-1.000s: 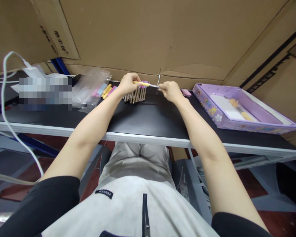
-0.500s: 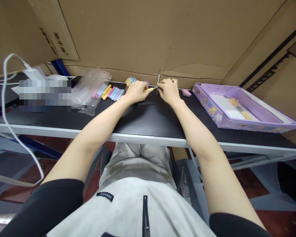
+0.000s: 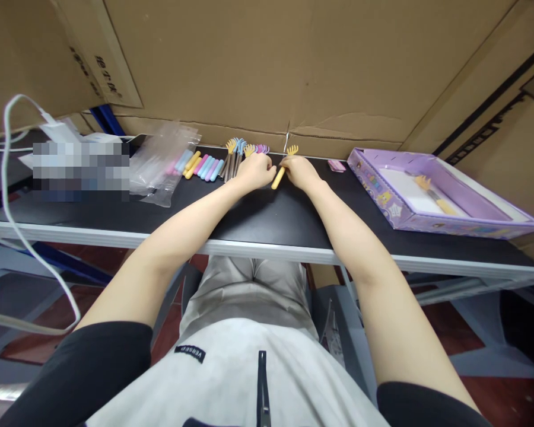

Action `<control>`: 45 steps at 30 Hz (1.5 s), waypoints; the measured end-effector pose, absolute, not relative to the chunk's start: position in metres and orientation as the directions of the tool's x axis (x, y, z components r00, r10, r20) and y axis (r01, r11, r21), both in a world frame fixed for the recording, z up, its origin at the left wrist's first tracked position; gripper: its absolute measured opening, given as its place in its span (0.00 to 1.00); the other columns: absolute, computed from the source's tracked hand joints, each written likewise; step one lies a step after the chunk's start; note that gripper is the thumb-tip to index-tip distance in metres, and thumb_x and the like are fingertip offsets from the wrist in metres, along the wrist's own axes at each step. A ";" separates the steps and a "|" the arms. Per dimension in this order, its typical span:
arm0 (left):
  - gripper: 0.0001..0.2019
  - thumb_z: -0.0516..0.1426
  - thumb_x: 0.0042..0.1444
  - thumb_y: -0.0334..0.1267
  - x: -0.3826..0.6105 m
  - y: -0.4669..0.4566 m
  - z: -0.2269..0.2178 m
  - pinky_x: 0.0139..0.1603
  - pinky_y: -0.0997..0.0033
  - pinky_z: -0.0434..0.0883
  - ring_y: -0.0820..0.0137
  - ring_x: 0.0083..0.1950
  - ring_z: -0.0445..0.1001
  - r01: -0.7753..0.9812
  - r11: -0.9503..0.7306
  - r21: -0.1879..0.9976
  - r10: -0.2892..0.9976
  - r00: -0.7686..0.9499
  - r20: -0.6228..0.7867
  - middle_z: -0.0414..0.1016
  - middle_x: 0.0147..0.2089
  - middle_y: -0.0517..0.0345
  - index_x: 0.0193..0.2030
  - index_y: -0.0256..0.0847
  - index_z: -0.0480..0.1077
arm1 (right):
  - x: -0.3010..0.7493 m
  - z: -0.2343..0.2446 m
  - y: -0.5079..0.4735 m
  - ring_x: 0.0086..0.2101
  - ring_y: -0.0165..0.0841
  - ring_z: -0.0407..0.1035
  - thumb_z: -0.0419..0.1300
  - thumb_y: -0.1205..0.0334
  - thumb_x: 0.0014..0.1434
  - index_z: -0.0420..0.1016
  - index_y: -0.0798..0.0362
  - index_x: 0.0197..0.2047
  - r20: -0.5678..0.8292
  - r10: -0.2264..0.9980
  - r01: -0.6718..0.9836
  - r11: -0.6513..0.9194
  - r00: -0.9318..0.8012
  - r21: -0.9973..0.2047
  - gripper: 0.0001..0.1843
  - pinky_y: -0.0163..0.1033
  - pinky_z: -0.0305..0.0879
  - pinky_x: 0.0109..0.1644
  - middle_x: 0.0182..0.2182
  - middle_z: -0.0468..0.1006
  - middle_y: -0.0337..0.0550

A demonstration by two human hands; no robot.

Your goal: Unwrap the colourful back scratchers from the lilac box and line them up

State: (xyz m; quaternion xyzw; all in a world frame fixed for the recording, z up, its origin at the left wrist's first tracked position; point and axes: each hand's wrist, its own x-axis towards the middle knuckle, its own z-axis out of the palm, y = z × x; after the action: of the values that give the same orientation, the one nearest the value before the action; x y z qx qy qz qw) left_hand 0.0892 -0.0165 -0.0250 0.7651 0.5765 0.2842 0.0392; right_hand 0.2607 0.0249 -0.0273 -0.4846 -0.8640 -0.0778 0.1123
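My right hand (image 3: 300, 171) is closed on a small back scratcher (image 3: 277, 178) with a yellow handle pointing toward me and a yellow claw head rising past the fingers. Just left of that handle, my left hand (image 3: 257, 172) is curled with its thumb near the fingertips; whatever it may hold is hidden. Behind and beside it lie several claw heads (image 3: 238, 145) in yellow, blue and purple, with metal rods (image 3: 230, 168). Farther left is a row of loose handles (image 3: 208, 168) in pink, blue, purple and yellow.
Clear plastic bags (image 3: 160, 169) lie left of the handles. A purple box tray (image 3: 463, 228) at right holds a yellow back scratcher (image 3: 434, 194). A small pink card (image 3: 336, 166) lies near the cardboard wall (image 3: 231, 65). A white cable (image 3: 35, 255) hangs at left.
The yellow handle was between my hands, with my left hand pinching it. Now my left hand is off it, and the scratcher has turned upright in my right hand, its claw head showing.
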 end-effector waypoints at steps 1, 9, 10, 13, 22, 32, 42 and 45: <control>0.11 0.58 0.64 0.37 0.088 -0.017 -0.024 0.54 0.54 0.73 0.48 0.50 0.79 0.865 -0.332 0.377 0.904 0.177 0.389 0.83 0.41 0.40 0.35 0.37 0.80 | 0.262 -0.030 0.026 0.60 0.45 0.75 0.50 0.77 0.66 0.83 0.60 0.60 0.260 0.833 0.865 0.502 -0.487 0.013 0.27 0.44 0.67 0.66 0.59 0.81 0.56; 0.07 0.59 0.62 0.33 0.074 -0.015 -0.016 0.60 0.51 0.71 0.45 0.55 0.77 0.880 -0.246 0.406 0.928 0.092 0.362 0.80 0.43 0.39 0.36 0.36 0.79 | 0.262 -0.039 0.032 0.67 0.43 0.70 0.51 0.79 0.67 0.82 0.61 0.63 0.205 0.864 0.875 0.480 -0.459 -0.062 0.28 0.43 0.63 0.72 0.65 0.76 0.54; 0.08 0.58 0.62 0.33 0.071 -0.013 -0.016 0.61 0.51 0.71 0.45 0.56 0.77 0.885 -0.230 0.404 0.929 0.075 0.364 0.80 0.43 0.39 0.37 0.35 0.79 | 0.262 -0.039 0.032 0.67 0.43 0.69 0.51 0.79 0.67 0.82 0.61 0.63 0.196 0.865 0.874 0.481 -0.463 -0.060 0.27 0.43 0.63 0.72 0.65 0.76 0.53; 0.09 0.56 0.63 0.33 0.059 -0.005 -0.016 0.61 0.50 0.70 0.44 0.56 0.76 0.899 -0.178 0.400 0.931 0.023 0.364 0.79 0.45 0.37 0.39 0.35 0.78 | 0.261 -0.037 0.030 0.68 0.44 0.68 0.51 0.78 0.68 0.81 0.61 0.63 0.170 0.869 0.876 0.479 -0.465 -0.052 0.26 0.44 0.63 0.73 0.66 0.75 0.54; 0.10 0.58 0.58 0.35 0.026 0.025 -0.032 0.61 0.53 0.71 0.47 0.55 0.75 0.907 -0.094 0.410 0.901 -0.097 0.423 0.80 0.43 0.40 0.44 0.38 0.78 | 0.274 -0.028 0.029 0.62 0.50 0.74 0.53 0.75 0.66 0.81 0.57 0.64 0.241 0.931 0.957 0.289 -0.276 -0.021 0.27 0.51 0.70 0.66 0.61 0.79 0.57; 0.07 0.59 0.59 0.33 0.018 0.027 -0.036 0.61 0.56 0.71 0.46 0.58 0.77 0.913 -0.078 0.400 0.966 -0.030 0.257 0.81 0.50 0.35 0.41 0.37 0.79 | 0.299 -0.032 0.041 0.64 0.45 0.71 0.53 0.70 0.70 0.76 0.63 0.68 0.006 0.985 0.985 0.170 -0.170 -0.038 0.26 0.42 0.67 0.68 0.65 0.76 0.59; 0.07 0.58 0.59 0.33 0.017 0.026 -0.035 0.61 0.54 0.72 0.44 0.58 0.78 0.918 -0.096 0.384 0.966 -0.008 0.260 0.81 0.51 0.34 0.39 0.37 0.79 | 0.295 -0.032 0.039 0.64 0.47 0.73 0.52 0.70 0.71 0.78 0.63 0.66 0.000 0.981 0.981 0.196 -0.196 0.002 0.25 0.43 0.68 0.67 0.63 0.77 0.60; 0.08 0.58 0.60 0.33 0.018 0.026 -0.035 0.61 0.54 0.72 0.45 0.59 0.79 0.924 -0.091 0.371 0.966 -0.008 0.257 0.82 0.52 0.35 0.41 0.37 0.80 | 0.295 -0.031 0.038 0.63 0.47 0.73 0.52 0.70 0.70 0.79 0.63 0.65 0.005 0.982 0.982 0.191 -0.191 -0.004 0.25 0.43 0.68 0.67 0.62 0.78 0.61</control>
State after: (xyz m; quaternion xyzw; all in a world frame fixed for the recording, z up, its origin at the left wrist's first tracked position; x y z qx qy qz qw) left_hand 0.0176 0.0264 -0.0352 0.7027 0.6727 0.2273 0.0463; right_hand 0.2945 0.0383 -0.0314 -0.6359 -0.7717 0.0000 0.0030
